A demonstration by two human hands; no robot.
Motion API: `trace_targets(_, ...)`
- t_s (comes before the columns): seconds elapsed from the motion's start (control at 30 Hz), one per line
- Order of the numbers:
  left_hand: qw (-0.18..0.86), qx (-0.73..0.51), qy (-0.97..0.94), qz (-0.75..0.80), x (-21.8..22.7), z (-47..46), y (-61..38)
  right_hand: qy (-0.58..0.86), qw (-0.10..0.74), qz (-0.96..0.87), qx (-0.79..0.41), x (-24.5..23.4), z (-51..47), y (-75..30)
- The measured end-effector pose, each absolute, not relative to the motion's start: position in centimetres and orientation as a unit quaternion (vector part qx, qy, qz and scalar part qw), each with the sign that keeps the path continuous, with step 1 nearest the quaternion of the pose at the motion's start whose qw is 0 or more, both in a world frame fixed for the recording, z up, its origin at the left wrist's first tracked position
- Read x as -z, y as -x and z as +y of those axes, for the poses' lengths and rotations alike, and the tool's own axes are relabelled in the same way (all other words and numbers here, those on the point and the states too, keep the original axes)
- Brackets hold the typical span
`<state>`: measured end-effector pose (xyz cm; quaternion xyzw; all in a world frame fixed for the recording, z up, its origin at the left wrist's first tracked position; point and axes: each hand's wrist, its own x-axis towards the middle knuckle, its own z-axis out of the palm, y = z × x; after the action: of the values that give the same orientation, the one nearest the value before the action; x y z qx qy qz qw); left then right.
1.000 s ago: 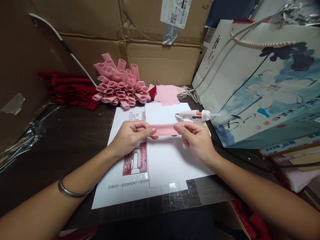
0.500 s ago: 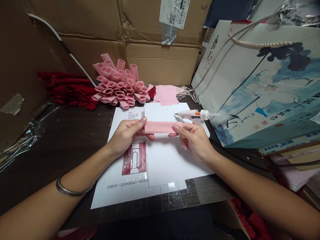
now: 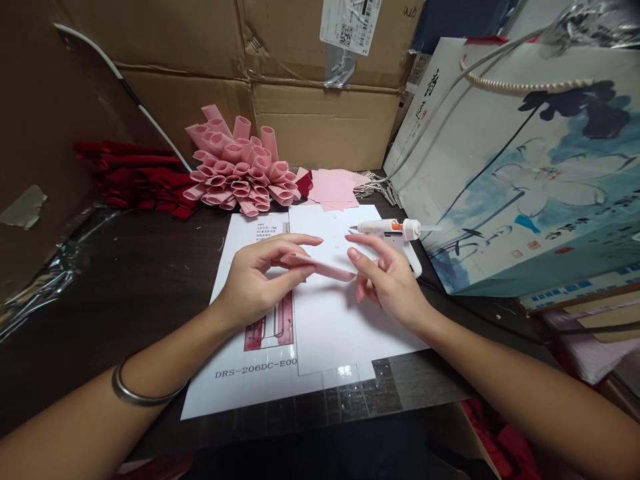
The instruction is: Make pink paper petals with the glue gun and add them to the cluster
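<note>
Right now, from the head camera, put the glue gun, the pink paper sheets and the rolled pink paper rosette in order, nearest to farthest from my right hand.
1. Glue gun: just ahead of the right hand.
2. Pink paper sheets: farther ahead, beyond the white sheet.
3. Rolled pink paper rosette: farthest, ahead and to the left.

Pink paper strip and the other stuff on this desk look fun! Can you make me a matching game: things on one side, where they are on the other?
Things:
1. pink paper strip
2. hot glue gun
3. rolled-paper flower
4. red folded pile

Places:
A. left of the flower
B. pinched in the left hand
C. lying on the white sheet
D. behind the white sheet

Pairs: 1-B, 2-C, 3-D, 4-A
</note>
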<state>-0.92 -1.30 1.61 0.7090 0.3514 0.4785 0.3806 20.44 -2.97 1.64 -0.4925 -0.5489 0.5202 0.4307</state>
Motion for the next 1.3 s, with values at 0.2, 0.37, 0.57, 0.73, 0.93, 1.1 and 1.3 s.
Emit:
trace_targets(0.2, 0.297, -0.486, -0.750, 0.336, -2.0, -1.9, 0.5, 0.450, 0.389, -0.701, -0.394, -1.3, -3.7, -19.9)
trace_targets(0.37, 0.261, -0.485, -0.781, 0.295, -2.2, -2.4, 0.2, 0.442, 0.388, -0.725, -0.359, -0.6, -3.3, -19.9)
trace_targets(0.57, 0.233, -0.500, -0.788, 0.272, -1.7, -2.3, 0.1, 0.435, 0.359, -0.752, -0.342, -0.2, -3.1, -20.0)
trace_targets(0.73, 0.221, -0.501, -0.794, 0.263, -1.7, -2.5, -0.2, 0.446, 0.334, -0.753, -0.349, -0.1, -3.0, -19.9)
trace_targets(0.93, 0.237, -0.516, -0.775, 0.278, -1.7, -2.8, -0.4, 0.455, 0.335, -0.745, -0.354, -0.2, -2.8, -19.8)
trace_targets(1.1, 0.235, -0.523, -0.766, 0.290, -1.7, -2.8, -0.4, 0.465, 0.353, -0.731, -0.354, -0.1, -3.0, -19.8)
trace_targets(1.3, 0.192, -0.490, -0.805, 0.273, -1.6, -2.8, -0.4, 0.400, 0.399, -0.765, -0.308, -0.4, -3.4, -19.7)
